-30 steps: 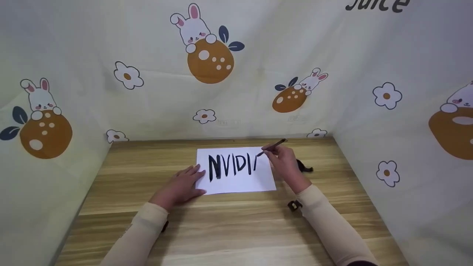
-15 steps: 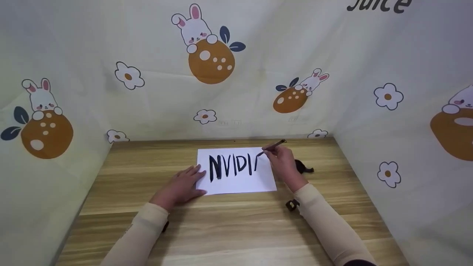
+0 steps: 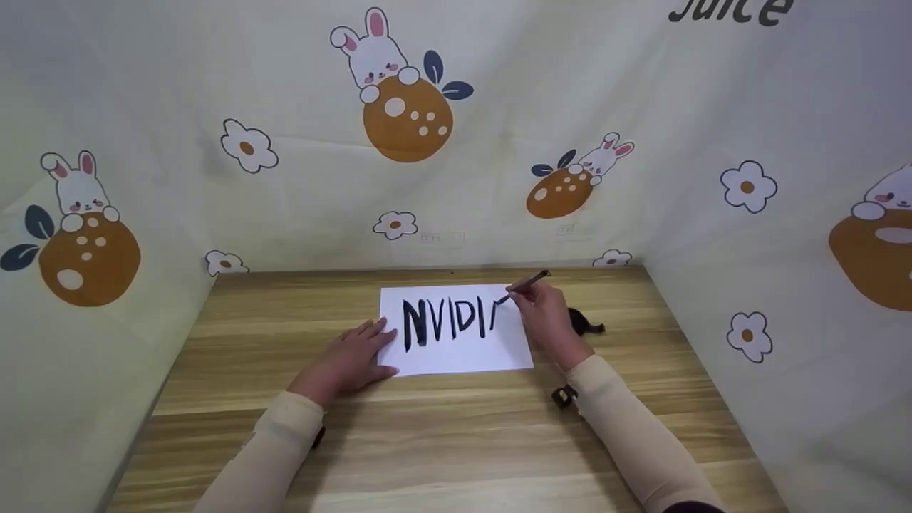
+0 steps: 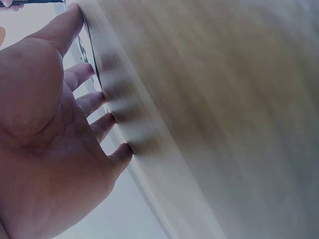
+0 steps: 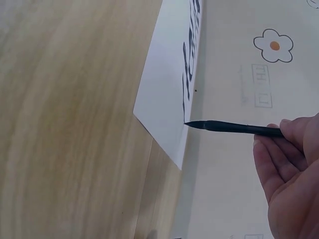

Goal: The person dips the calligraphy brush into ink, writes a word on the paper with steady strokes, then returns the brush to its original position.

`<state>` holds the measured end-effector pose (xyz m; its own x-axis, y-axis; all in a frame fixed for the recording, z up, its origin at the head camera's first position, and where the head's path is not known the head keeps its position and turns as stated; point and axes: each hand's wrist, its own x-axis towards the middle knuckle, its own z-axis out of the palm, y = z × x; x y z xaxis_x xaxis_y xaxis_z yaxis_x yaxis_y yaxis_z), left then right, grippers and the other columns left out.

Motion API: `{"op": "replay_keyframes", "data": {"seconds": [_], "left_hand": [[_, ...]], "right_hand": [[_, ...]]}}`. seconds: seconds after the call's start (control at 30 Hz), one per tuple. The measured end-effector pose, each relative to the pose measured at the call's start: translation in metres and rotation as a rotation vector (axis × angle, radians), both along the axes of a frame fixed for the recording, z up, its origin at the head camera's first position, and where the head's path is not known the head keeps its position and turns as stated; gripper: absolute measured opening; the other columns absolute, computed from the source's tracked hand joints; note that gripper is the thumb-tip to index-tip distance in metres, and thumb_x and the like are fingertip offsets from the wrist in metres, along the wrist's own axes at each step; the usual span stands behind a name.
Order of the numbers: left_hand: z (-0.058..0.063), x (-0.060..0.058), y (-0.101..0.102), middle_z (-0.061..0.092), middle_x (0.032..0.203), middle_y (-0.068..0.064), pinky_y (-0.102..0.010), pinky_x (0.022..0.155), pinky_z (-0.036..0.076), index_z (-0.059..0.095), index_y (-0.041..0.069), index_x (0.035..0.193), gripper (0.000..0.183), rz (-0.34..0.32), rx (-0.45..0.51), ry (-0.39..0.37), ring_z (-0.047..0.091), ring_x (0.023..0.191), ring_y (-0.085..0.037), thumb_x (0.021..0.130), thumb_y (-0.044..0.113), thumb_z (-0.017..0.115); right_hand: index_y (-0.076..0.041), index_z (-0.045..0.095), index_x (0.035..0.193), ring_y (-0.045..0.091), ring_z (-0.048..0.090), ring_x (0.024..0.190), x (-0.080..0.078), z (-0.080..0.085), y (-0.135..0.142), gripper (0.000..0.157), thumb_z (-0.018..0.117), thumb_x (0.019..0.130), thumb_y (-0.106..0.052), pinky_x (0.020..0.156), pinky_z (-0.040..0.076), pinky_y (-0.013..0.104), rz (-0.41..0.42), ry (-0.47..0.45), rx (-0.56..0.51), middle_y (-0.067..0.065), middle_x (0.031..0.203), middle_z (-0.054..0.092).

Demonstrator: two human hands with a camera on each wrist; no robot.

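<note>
A white sheet of paper [image 3: 456, 356] lies on the table with large black letters [image 3: 467, 315] across it, reading "NVIDI" and a slanted stroke at the right. My left hand [image 3: 351, 358] rests on the paper's left edge, fingers spread; the left wrist view shows its fingertips [image 4: 121, 154] along that edge. A slim dark ink brush [image 5: 224, 126] is pinched between the thumb and fingers of my right hand [image 3: 547, 317]. Its pointed tip touches the paper at the top of the slanted stroke.
A black object [image 3: 586, 322], partly hidden by my right hand, lies on the wood-grain table [image 3: 442, 442]. Pale cloth [image 3: 299, 192] printed with rabbits, oranges and flowers hangs behind and along both sides. Dark wrist gear [image 3: 564, 397] shows by the right sleeve.
The brush tip has shifted very slightly down at the top of the slanted stroke. The left hand and the paper hold their places.
</note>
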<state>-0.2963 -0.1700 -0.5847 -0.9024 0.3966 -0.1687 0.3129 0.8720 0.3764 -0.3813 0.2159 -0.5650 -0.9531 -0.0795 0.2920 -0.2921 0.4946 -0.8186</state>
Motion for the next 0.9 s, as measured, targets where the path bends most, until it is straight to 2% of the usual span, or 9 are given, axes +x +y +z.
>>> {"op": "replay_keyframes", "data": {"seconds": [0.23,0.47,0.73,0.9], "left_hand": [[0.002,0.0,0.0,0.027,0.181,-0.019,-0.071,0.131,0.018,0.043,0.012,0.171,0.078,0.007,0.009,-0.009,0.019,0.167,-0.046,0.108,0.049,0.07],[0.001,0.002,0.0,0.026,0.181,-0.018,-0.071,0.131,0.019,0.043,0.013,0.171,0.078,0.017,-0.001,-0.014,0.019,0.167,-0.045,0.108,0.05,0.07],[-0.002,0.002,-0.002,0.025,0.182,-0.017,-0.071,0.131,0.018,0.043,0.012,0.171,0.078,0.011,0.025,-0.008,0.018,0.168,-0.044,0.108,0.049,0.071],[-0.001,0.003,-0.001,0.023,0.183,-0.015,-0.069,0.132,0.015,0.041,0.015,0.172,0.079,0.028,0.025,-0.027,0.016,0.169,-0.043,0.108,0.05,0.07]], "right_hand": [[-0.007,0.081,0.11,0.024,0.079,0.106,0.002,-0.001,0.005,0.008,0.075,0.106,-0.007,0.094,0.064,0.042,0.011,-0.002,0.028,0.008,0.109,0.082],[-0.012,0.079,0.11,0.021,0.078,0.108,0.009,0.004,0.01,0.006,0.074,0.107,-0.012,0.097,0.063,0.044,0.011,-0.108,0.029,0.007,0.112,0.081],[-0.007,0.081,0.106,0.023,0.078,0.096,0.016,0.007,0.018,0.006,0.077,0.105,-0.011,0.085,0.063,0.04,0.056,-0.04,0.066,0.007,0.1,0.082],[-0.006,0.08,0.105,0.024,0.079,0.097,0.021,0.01,0.02,0.005,0.078,0.104,-0.01,0.085,0.062,0.036,0.073,-0.046,0.065,0.01,0.101,0.082]]}}
